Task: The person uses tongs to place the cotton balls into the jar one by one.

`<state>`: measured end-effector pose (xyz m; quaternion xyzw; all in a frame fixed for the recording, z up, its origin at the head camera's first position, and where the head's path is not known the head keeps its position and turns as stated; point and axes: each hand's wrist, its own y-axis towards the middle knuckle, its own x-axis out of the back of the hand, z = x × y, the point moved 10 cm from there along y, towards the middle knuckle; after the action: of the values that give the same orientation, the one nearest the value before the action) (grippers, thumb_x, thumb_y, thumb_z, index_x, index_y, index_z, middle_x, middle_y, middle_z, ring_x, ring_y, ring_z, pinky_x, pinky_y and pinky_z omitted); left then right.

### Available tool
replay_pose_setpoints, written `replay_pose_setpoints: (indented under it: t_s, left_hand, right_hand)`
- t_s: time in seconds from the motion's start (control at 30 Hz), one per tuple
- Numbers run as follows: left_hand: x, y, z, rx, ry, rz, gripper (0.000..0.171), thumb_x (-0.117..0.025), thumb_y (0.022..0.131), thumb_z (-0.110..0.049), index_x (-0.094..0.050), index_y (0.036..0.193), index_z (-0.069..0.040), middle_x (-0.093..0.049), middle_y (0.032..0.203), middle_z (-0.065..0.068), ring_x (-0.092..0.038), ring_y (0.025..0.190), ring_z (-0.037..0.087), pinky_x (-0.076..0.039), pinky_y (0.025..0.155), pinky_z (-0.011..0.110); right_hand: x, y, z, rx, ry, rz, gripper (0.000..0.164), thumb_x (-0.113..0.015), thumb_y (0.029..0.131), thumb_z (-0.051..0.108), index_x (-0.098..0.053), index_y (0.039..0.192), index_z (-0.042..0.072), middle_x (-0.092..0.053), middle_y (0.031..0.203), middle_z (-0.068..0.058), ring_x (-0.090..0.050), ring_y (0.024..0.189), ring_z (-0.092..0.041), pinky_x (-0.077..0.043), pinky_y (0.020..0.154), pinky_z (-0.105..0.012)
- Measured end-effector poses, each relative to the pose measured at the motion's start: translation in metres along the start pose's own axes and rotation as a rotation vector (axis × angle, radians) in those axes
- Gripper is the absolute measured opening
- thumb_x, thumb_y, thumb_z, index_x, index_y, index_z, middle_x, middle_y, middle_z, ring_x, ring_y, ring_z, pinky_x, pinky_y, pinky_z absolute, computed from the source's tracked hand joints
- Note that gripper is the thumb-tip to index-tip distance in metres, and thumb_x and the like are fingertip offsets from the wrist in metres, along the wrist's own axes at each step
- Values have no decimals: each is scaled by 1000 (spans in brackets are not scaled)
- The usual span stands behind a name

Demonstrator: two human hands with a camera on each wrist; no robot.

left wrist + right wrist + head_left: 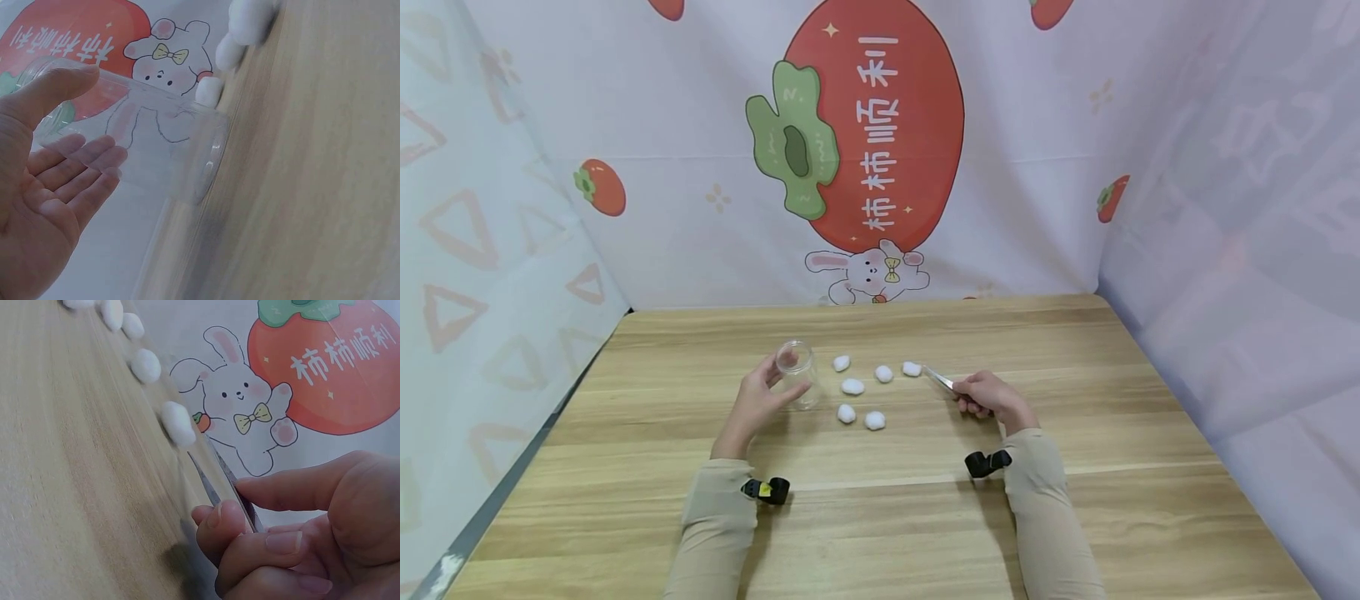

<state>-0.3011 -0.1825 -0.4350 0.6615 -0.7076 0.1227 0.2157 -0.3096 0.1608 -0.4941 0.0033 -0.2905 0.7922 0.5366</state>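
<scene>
My left hand (758,400) holds a clear, empty jar (805,379) that stands upright on the table, thumb on one side and fingers on the other. In the left wrist view the fingers (94,181) lie around the jar's upper part. Metal tweezers (938,379) are pinched in my right hand (988,395), their tips apart and directed at the rightmost cotton ball (912,369). Seen from the right wrist, those tips sit close beside that cotton ball (179,424), not visibly gripping it. Several more white cotton balls (853,387) lie between the jar and the tweezers.
The wooden table (880,517) reaches back to a white cloth (1022,208) printed with a persimmon and a rabbit. Cloth also hangs along both sides. Small black cameras (987,463) are worn on the wrists.
</scene>
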Motion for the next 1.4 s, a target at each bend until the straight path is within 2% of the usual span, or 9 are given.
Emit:
replay_pose_setpoints:
  t_s: [0.37,0.83,1.07,1.4]
  left_hand:
    - [1,1,3,-9,5,-6,71,-75,84,-18,-41,142,2,-52,140,26,-48,134,40,-41,117,45]
    - [1,0,3,2,-6,-1,72,-75,84,-20,-40,143,1,-51,141,26,-47,135,40,-39,119,45]
    - [1,0,1,0,-7,-2,70,-75,84,-19,-40,142,2,-51,141,25,-46,136,40,-38,119,46]
    - [0,1,1,-5,-1,-5,71,-75,83,-17,-40,142,2,-51,141,26,-47,135,40,-40,117,46]
  right_hand:
    - [-3,2,1,-4,-21,-12,28,-45,100,19,-62,86,1,-51,56,7,-37,46,-3,-27,41,-15]
    - [-8,8,0,-23,-33,-37,28,-47,100,22,-62,85,4,-51,56,7,-36,46,-4,-28,42,-15]
    - [-11,9,3,-22,-38,-46,30,-46,101,21,-64,87,2,-48,55,6,-33,44,-4,-26,41,-16]
    - [-14,13,2,-15,-6,-66,30,-47,100,18,-59,76,6,-45,52,8,-31,43,-2,-23,40,-14]
